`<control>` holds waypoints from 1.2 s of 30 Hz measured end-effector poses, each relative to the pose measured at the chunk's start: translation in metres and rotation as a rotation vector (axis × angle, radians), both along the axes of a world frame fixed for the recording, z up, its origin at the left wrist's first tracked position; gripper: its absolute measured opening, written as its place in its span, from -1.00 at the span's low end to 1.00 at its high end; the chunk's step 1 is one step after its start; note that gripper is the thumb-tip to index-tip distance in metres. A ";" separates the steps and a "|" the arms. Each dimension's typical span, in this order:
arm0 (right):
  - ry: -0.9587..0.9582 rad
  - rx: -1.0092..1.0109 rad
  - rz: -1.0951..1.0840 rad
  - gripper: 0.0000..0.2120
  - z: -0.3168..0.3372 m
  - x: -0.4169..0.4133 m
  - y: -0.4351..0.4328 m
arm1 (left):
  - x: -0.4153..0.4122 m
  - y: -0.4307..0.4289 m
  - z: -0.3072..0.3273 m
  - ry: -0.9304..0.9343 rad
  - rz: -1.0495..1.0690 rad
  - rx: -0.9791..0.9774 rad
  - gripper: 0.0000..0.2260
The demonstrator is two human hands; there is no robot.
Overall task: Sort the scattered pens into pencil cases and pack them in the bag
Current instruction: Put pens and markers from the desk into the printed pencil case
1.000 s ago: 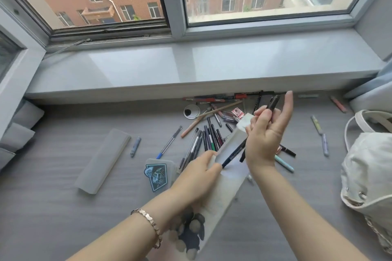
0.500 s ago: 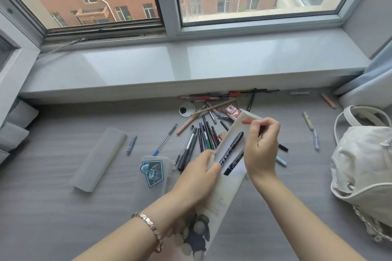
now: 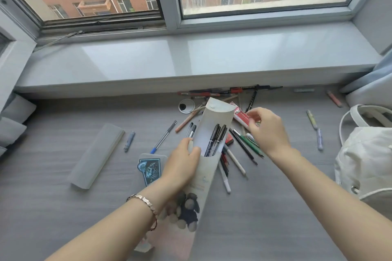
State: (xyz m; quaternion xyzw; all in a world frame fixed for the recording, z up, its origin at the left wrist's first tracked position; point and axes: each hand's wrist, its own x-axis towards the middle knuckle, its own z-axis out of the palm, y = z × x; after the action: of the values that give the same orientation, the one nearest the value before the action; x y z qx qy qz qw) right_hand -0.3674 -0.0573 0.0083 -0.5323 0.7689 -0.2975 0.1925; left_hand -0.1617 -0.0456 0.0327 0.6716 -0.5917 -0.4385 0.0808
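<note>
Left hand (image 3: 182,165) grips the frosted, pale translucent plastic pencil case (image 3: 212,116) near its mouth, long axis running away toward the far edge of the grey wood-grain surface (image 3: 63,207), flap open, two slim black pens (image 3: 216,140) inside. Right hand (image 3: 268,131) hovers just right of it over the loose dark-green and black pens (image 3: 248,146), fingers curled down. Pinching one? Can't tell. It's the nearer hand; those hard, thin barrels lie slantwise. Soft white bag (image 3: 369,154) sits at the right edge
</note>
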 end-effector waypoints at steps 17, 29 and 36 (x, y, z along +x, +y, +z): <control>0.030 0.290 0.038 -0.71 -0.036 -0.034 -0.026 | -0.002 -0.013 -0.018 0.018 0.065 0.017 -0.72; 0.348 0.544 0.165 -0.75 -0.041 -0.035 -0.018 | 0.009 -0.017 -0.016 0.024 0.085 0.004 -0.80; 0.043 0.329 0.076 -0.82 -0.011 -0.012 -0.016 | 0.007 -0.013 -0.013 -0.010 0.003 0.026 -0.71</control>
State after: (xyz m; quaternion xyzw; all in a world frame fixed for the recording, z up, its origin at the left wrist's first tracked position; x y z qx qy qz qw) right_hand -0.3794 -0.0733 -0.0027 -0.5285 0.7905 -0.1485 0.2714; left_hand -0.1545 -0.0588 0.0197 0.6754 -0.5856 -0.4427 0.0699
